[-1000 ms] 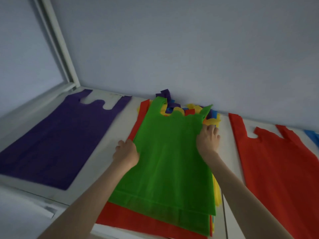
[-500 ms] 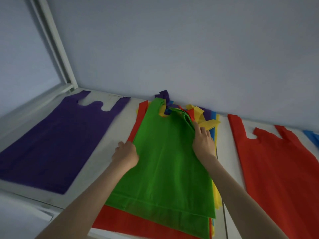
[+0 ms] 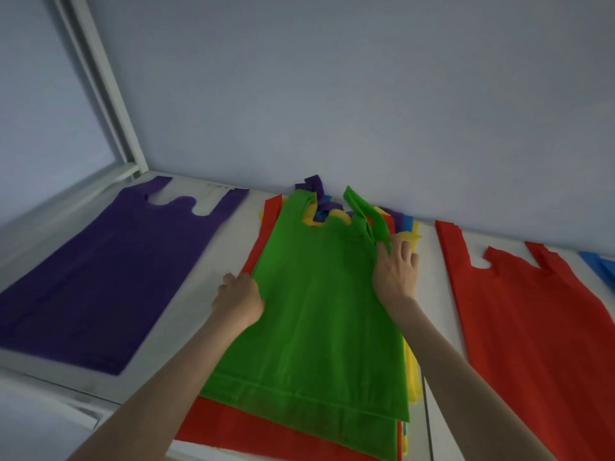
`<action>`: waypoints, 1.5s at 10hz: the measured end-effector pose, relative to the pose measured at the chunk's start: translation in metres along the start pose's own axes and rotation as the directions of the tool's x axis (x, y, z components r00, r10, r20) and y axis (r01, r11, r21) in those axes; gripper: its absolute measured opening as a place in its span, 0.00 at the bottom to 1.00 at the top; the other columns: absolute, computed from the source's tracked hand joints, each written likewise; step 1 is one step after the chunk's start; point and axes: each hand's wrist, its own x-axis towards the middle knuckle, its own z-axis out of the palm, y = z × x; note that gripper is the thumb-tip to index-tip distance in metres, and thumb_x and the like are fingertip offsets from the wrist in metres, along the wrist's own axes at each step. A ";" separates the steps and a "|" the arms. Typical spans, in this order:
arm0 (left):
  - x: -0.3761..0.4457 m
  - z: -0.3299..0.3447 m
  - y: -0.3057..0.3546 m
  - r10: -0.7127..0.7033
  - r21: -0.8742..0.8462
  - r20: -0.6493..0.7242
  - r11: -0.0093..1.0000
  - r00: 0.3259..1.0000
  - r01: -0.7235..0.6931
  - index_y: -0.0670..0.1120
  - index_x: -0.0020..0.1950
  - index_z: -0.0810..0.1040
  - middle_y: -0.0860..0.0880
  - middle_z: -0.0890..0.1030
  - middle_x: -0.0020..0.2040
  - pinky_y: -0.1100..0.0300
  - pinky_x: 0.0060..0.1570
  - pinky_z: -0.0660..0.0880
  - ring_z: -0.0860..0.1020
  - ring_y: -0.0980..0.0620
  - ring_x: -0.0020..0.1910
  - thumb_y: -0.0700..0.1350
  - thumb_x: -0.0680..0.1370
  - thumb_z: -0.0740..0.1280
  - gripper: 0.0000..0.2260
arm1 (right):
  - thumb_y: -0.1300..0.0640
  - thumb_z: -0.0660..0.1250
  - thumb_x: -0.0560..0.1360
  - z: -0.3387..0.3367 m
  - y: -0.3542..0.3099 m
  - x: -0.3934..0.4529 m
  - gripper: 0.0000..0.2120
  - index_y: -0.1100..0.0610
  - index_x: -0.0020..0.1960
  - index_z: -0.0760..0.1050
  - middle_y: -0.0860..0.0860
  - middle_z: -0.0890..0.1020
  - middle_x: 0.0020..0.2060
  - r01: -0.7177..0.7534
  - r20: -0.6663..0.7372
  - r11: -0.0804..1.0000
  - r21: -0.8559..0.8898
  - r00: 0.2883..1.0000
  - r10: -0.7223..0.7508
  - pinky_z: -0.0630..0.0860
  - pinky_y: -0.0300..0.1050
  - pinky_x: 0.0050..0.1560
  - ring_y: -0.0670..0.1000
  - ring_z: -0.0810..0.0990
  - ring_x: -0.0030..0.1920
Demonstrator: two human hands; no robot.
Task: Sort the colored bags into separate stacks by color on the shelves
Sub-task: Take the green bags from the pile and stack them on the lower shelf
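My right hand (image 3: 396, 274) pinches the right handle of the top green bag (image 3: 319, 314), lifted and folded over; my left hand (image 3: 239, 299) is curled on the bag's left edge, grasping it. The bag lies on the mixed pile (image 3: 266, 437), mid-shelf (image 3: 213, 271), between the purple bag (image 3: 100, 274) and the red bag (image 3: 539, 327). Risk: thin layers cling, so lifting may drag a second green bag beneath or skew the pile. No writing or brands visible.

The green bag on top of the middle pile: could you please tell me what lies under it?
Under the green bag lies a red bag, with yellow, blue and purple edges peeking out. How many bags lie there is covered.
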 end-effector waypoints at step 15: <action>-0.026 0.008 -0.001 0.104 -0.033 -0.024 0.994 0.994 -0.105 0.40 0.68 0.63 0.41 0.68 0.65 0.50 0.65 0.70 0.69 0.43 0.65 0.50 0.77 0.65 0.24 | 0.69 0.61 0.75 -0.033 0.041 0.023 0.28 0.72 0.71 0.54 0.62 0.65 0.52 -0.738 0.598 0.539 0.406 0.661 0.454 0.71 0.49 0.62 0.56 0.69 0.52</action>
